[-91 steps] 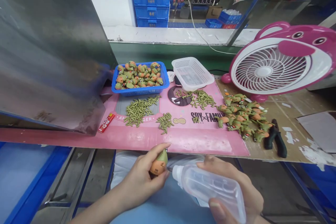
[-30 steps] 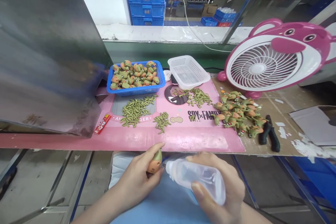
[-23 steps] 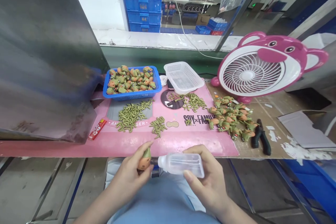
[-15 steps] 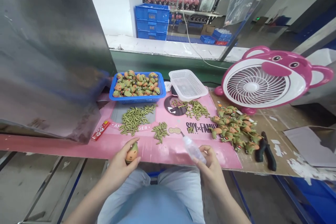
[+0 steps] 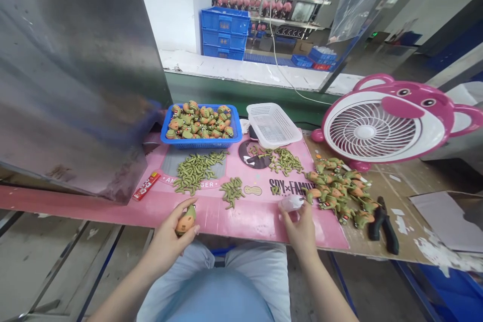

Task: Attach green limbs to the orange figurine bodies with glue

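Note:
My left hand [image 5: 169,231] is closed around a small green-and-orange figurine [image 5: 186,220] above the front edge of the pink mat. At the mat's right side, my right hand [image 5: 302,229] has its thumb and fingers on a translucent squeeze bottle [image 5: 292,203], which lies tilted low over the mat. Between the hands and the blue basket are small green curved pieces: a large heap [image 5: 193,173], a small heap [image 5: 232,191] and another heap [image 5: 286,161] farther right. Finished-looking figurines with green limbs [image 5: 339,188] lie in a cluster right of my right hand.
A blue basket [image 5: 204,144] full of figurines stands at the back, beside a white perforated basket [image 5: 275,126]. A pink bear-faced fan [image 5: 372,128] stands at the right. Black-handled pliers [image 5: 385,229] lie near the right front edge. A metal panel [image 5: 83,80] blocks the left.
My right hand has turned the squeeze bottle from pointing away left to lying sideways, farther right and lower to the mat. My left hand keeps the figurine, shifted slightly left.

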Demonstrator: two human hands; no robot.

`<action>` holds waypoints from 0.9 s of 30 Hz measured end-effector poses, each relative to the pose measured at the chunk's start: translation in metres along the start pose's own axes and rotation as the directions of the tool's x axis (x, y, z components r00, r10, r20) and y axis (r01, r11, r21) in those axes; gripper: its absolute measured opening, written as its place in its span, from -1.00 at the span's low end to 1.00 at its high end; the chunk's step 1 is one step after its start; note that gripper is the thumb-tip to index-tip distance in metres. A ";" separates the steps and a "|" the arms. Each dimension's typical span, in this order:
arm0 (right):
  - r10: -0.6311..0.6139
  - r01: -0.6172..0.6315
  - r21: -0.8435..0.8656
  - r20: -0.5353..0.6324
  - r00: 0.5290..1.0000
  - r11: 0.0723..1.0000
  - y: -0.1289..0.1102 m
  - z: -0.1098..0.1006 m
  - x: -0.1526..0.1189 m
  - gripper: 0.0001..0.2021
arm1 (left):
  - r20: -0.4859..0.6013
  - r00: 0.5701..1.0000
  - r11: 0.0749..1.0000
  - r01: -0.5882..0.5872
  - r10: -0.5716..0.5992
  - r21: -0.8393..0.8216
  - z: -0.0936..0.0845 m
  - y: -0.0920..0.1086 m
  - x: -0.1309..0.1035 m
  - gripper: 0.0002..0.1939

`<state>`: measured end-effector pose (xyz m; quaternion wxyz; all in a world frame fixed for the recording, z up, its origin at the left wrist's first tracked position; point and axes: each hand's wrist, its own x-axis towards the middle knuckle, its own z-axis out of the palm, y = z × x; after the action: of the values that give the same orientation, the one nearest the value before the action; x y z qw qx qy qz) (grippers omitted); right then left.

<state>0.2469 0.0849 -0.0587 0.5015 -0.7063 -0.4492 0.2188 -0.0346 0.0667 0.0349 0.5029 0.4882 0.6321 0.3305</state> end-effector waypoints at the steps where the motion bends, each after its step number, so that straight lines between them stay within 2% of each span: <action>1: -0.030 0.027 -0.047 -0.052 0.998 0.998 -0.001 -0.002 -0.005 -0.50 | -0.005 1.000 1.000 0.004 -0.004 -0.004 -0.001 -0.001 -0.001 -0.45; 3: -0.106 0.088 -0.131 -0.134 0.985 0.987 -0.004 -0.001 -0.017 -0.46 | -0.014 1.000 1.000 0.015 -0.015 -0.016 -0.003 -0.005 -0.005 -0.45; 4: -0.148 0.126 -0.161 -0.135 0.980 0.979 -0.006 0.002 -0.024 -0.49 | -0.013 1.000 1.000 0.021 -0.022 -0.022 -0.003 -0.006 -0.007 -0.46; 5: -0.190 0.169 -0.185 -0.098 0.977 0.968 -0.010 0.007 -0.031 -0.55 | -0.006 1.000 0.999 0.029 -0.029 -0.025 -0.003 -0.007 -0.009 -0.46; 7: -0.258 0.268 -0.208 0.074 0.963 0.941 -0.020 0.024 -0.043 -0.73 | 0.018 0.999 0.999 0.033 -0.033 -0.025 0.001 -0.008 -0.013 -0.47; 9: -0.277 0.336 -0.241 0.250 0.928 0.910 -0.032 0.044 -0.048 -0.88 | 0.036 0.999 1.000 0.017 -0.016 -0.009 0.006 -0.007 -0.017 -0.48; 11: -0.248 0.355 -0.305 0.338 0.908 0.884 -0.046 0.063 -0.047 -0.93 | 0.037 0.999 1.000 -0.022 0.021 0.021 0.011 -0.006 -0.021 -0.51; 14: -0.187 0.349 -0.386 0.397 0.898 0.854 -0.063 0.080 -0.040 -0.95 | 0.042 0.997 0.997 -0.066 0.064 0.040 0.012 -0.006 -0.027 -0.52; 21: -0.110 0.301 -0.370 0.458 0.882 0.879 -0.075 0.089 -0.031 -0.94 | 0.082 0.996 1.000 0.016 -0.017 0.009 0.005 -0.011 -0.034 -0.50; 24: -0.122 0.269 -0.260 0.469 0.875 0.928 -0.074 0.086 -0.029 -0.95 | 0.120 0.992 0.998 0.046 -0.040 -0.046 0.006 -0.010 -0.034 -0.50; 27: -0.160 0.229 -0.074 0.509 0.846 0.971 -0.082 0.072 -0.031 -0.93 | 0.201 0.979 0.997 0.047 -0.035 -0.057 0.008 -0.007 -0.032 -0.49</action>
<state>0.1428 0.1030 -0.0176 0.3402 -0.6079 -0.6462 0.3116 -0.0288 0.0338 0.0362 0.5852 0.4901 0.5780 0.2887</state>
